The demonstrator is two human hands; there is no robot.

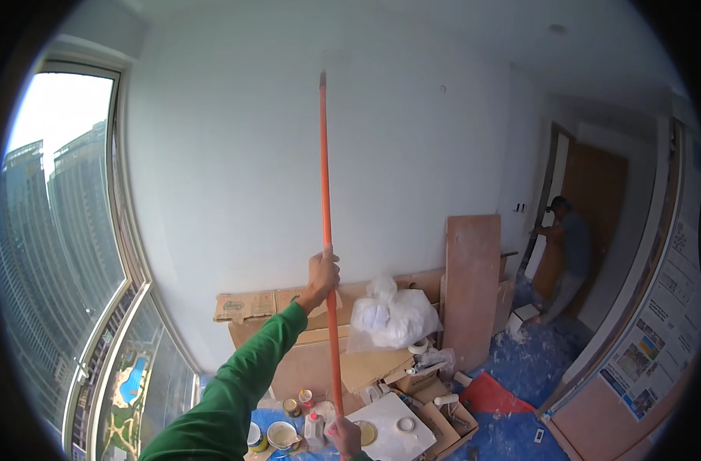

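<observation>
Both my hands grip a long orange pole (325, 177) that stands almost upright in front of me. My left hand (323, 278), its arm in a green sleeve, is closed around the middle of the shaft. Lower down, my right hand (346, 436) is wrapped about the pole near the bottom edge of the view. The dark upper end of the pole reaches high in front of the pale wall (412, 169), just below a faint greyish patch (335, 57). Whether it touches the wall, or carries a tool, I cannot make out.
Below lie cardboard (247, 306), a plastic bag (393, 316), open boxes (450, 419), paint tubs (281, 435) and a white jug (314, 429). A tall board (472, 284) leans on the wall. Windows (66, 230) are at left; another person (572, 246) bends by a doorway at right.
</observation>
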